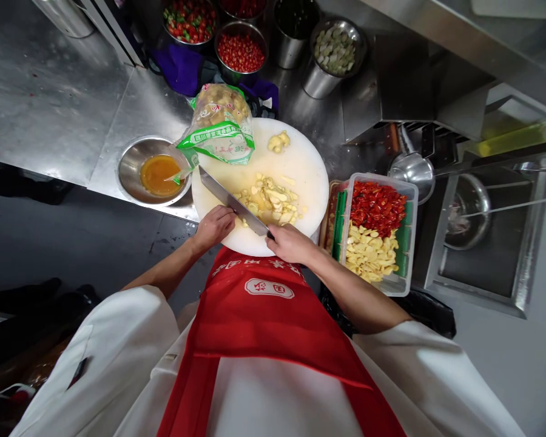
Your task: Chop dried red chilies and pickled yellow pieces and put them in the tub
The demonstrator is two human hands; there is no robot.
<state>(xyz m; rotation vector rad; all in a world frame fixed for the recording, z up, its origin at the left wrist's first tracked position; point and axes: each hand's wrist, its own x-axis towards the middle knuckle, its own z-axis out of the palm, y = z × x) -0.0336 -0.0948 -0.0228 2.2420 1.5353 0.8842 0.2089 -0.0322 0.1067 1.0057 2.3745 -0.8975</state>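
Note:
My right hand (291, 243) is closed around the dark handle of a cleaver (236, 203), at the near edge of a round white cutting board (312, 176). The broad blade slants up and left across the board. My left hand (216, 226) has its fingers curled together against the near side of the blade; whatever they pinch is hidden. Just beyond the blade lies a heap of pale yellow ginger pieces (275, 200), cut and loose. A knobbly peeled ginger root (278, 142) rests farther back. A printed plastic bag of ginger (221, 118) overlaps the board's far left edge.
Left of the board stands a steel bowl of brownish liquid (159, 176). On the right, a clear plastic tub (412, 243) holds chopped red peppers and yellow slices. Steel pots, one with chopped red chilies (241, 53), line the back near a purple cloth (175, 70).

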